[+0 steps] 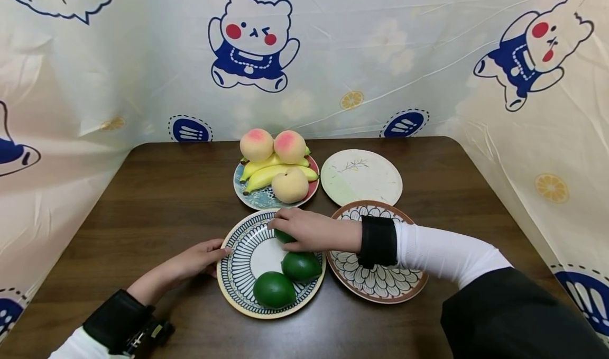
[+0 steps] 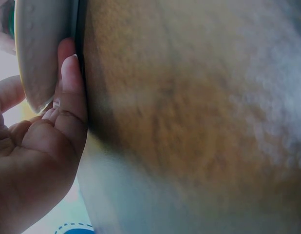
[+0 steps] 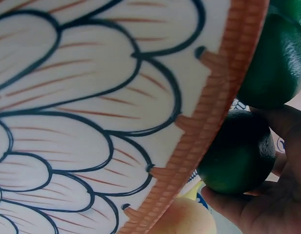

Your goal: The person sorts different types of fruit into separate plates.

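My right hand (image 1: pixel 311 230) reaches over the patterned plate with a yellow rim (image 1: pixel 233 290) and grips a dark green, lime-like fruit (image 3: pixel 238 156), largely hidden under the fingers in the head view. Two more such fruits, a near one (image 1: pixel 274 290) and one beside it (image 1: pixel 302 267), lie on the plate's near right part. At that plate's left edge, my left hand (image 1: pixel 197 258) pinches the rim, thumb on top. The left wrist view shows its fingers (image 2: pixel 72 78) beneath the plate's underside (image 2: pixel 41 48).
Behind sits a plate (image 1: pixel 259 199) bearing bananas (image 1: pixel 259 179) and several peaches (image 1: pixel 290 185). A pale plate (image 1: pixel 363 179) stands to its right. Under my right forearm lies a brown-rimmed petal-patterned plate (image 1: pixel 380 285), beside the yellow-rimmed one. A printed cloth (image 1: pixel 323 47) hangs behind the table (image 1: pixel 166 200).
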`<state>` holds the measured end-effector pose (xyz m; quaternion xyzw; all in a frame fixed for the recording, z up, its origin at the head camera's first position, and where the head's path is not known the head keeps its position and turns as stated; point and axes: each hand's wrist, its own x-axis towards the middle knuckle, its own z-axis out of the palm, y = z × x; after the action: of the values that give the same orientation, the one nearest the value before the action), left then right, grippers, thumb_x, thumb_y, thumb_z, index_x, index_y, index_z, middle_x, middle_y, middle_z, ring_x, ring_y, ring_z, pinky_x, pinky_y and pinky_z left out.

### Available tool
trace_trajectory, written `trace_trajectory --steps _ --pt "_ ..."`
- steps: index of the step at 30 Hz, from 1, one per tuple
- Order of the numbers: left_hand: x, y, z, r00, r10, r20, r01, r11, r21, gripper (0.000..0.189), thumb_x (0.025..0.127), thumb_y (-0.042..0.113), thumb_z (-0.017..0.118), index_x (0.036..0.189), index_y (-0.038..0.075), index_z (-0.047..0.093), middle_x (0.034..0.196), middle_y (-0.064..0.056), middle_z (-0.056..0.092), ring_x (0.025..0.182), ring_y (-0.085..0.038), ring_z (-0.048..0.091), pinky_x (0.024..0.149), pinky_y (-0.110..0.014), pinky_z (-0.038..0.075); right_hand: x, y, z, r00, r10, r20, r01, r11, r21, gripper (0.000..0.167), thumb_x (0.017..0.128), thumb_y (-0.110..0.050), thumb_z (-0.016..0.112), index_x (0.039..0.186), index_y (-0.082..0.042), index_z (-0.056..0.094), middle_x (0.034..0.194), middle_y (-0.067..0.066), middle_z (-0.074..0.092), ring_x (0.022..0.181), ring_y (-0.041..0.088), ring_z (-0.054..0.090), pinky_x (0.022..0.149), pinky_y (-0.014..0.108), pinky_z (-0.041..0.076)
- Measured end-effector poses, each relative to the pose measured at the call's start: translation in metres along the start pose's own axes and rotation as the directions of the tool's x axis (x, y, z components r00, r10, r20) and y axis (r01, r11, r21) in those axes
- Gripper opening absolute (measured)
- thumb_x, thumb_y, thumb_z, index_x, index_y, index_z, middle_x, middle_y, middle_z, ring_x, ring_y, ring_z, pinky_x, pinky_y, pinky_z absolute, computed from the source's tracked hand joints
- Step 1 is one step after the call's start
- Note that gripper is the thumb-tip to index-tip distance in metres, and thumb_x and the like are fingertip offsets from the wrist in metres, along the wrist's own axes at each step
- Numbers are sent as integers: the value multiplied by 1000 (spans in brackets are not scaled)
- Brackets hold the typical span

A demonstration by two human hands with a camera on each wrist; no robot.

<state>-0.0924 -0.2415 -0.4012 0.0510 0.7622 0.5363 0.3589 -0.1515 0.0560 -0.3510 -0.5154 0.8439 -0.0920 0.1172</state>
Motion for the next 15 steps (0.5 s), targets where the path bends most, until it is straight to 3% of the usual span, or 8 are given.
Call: trace_trajectory --steps 15 --pt "0 0 0 1000 10 14 -10 1000 -23 52 111 22 40 145 -17 33 100 -3 72 85 -8 70 73 -25 58 7 4 1 996 -14 86 23 994 -104 43 97 -20 72 137 -12 62 140 11 58 129 26 57 109 36 49"
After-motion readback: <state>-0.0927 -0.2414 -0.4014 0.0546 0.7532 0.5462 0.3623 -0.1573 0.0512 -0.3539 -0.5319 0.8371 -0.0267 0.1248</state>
